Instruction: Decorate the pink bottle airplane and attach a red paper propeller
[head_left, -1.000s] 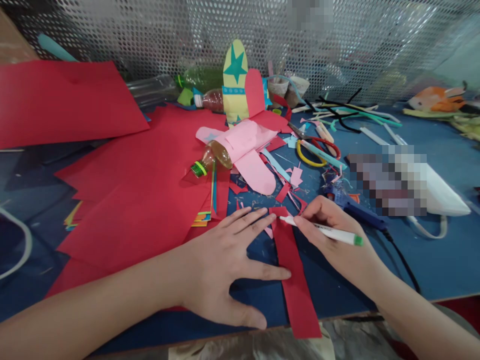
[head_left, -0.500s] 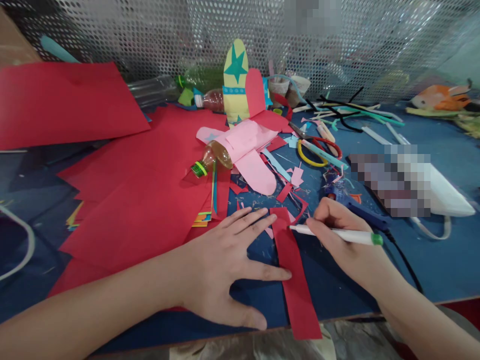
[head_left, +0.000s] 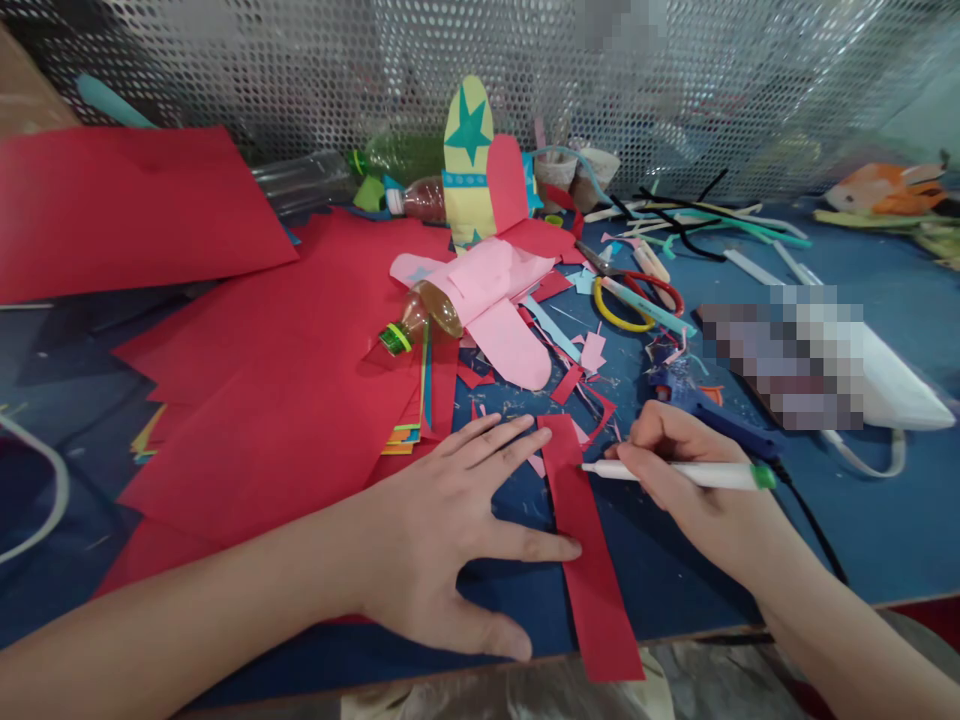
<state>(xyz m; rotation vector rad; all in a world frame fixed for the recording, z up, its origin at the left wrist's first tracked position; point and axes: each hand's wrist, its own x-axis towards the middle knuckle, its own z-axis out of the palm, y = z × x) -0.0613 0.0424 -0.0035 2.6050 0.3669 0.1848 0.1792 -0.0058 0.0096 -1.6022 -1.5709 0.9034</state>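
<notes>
A long red paper strip (head_left: 592, 570) lies near the table's front edge, its lower end sticking out past that edge. My left hand (head_left: 442, 530) is spread flat, with fingertips resting on the strip's left side. In my right hand (head_left: 682, 480) is a white marker with a green end (head_left: 712, 474), pinched like a pen. Its tip is at the right edge of the strip, in the upper part. Just beyond the hands lies a plastic bottle wrapped in pink paper (head_left: 502, 280), with pink flaps sticking out and a green cap.
Large red sheets (head_left: 300, 400) cover the left side. Scissors (head_left: 626, 305), paper scraps (head_left: 592, 352) and a blue glue gun (head_left: 727, 420) with a cord lie right of centre. A yellow paper-covered craft (head_left: 469, 150) stands at the back before a perforated metal panel (head_left: 300, 60).
My right hand has shifted slightly, bringing the marker tip a little lower along the strip's right edge. My left hand stays in place.
</notes>
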